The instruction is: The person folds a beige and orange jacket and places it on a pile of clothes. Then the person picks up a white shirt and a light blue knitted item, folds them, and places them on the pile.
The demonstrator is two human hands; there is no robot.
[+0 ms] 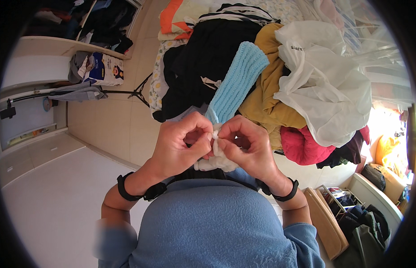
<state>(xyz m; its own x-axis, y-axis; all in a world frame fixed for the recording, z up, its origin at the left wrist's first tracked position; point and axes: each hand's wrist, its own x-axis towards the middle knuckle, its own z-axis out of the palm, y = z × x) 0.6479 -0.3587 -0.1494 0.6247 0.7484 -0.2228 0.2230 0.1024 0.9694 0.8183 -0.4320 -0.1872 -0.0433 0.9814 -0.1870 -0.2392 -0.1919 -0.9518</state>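
Observation:
Both hands meet at the middle of the view, just above my lap. Between thumb and fingertips, my left hand point(183, 145) pinches a small bit of white fluffy yarn point(224, 159). From the other side my right hand point(251, 144) pinches the same bit, where a small knot-like lump shows. The rest of the white yarn hangs bunched below the fingers, partly hidden by them. Just beyond the fingertips lies a light blue chunky ribbed knitted strip point(240, 78), its narrow near end reaching the hands. Whether it is joined to the white yarn I cannot tell.
Black clothing point(208, 57), a mustard garment point(265, 97), a white plastic bag point(325, 83) and a pink-red garment point(303, 144) pile on the bed. At left stands a black tripod point(139, 90). A tan folded board or case point(328, 222) leans at lower right.

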